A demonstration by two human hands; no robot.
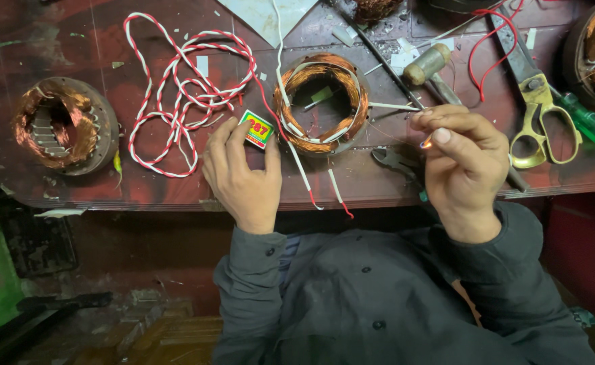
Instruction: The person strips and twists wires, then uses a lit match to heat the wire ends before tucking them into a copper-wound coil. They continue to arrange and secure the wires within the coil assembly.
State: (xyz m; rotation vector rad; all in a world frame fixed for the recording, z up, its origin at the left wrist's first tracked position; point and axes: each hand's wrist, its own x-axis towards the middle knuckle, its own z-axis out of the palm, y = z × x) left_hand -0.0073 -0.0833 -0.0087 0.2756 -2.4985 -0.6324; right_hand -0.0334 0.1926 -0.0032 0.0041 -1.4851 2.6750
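Holding a small matchbox [258,129] pinched between thumb and fingers, the left hand [243,172] rests on the bench [142,189] just left of the copper-wound stator [321,101], which lies flat in the middle of the bench and serves as the landmark. The right hand [463,159], just right of the stator and raised a little above the bench, has its fingertips closed together on a thin stick with a small glow at its tip [426,143], apparently a lit match; the stick itself is too small to make out clearly. So the two hands are apart, one on each side of the stator, each clamped on its own small thing. Judging by this, the striking appears done, while the flame has not yet been brought to anything. White sleeved leads [304,177] trail from the stator toward the bench's near edge, their ends red-tipped and loose. Left of the stator lies a tangle of twisted red-and-white wire [176,101], and further left a second wound stator [64,125]. Right of the stator lie a mallet [429,64], pliers [395,162] under the right hand, brass-handled scissors [541,118] and a green-handled screwdriver [588,122].
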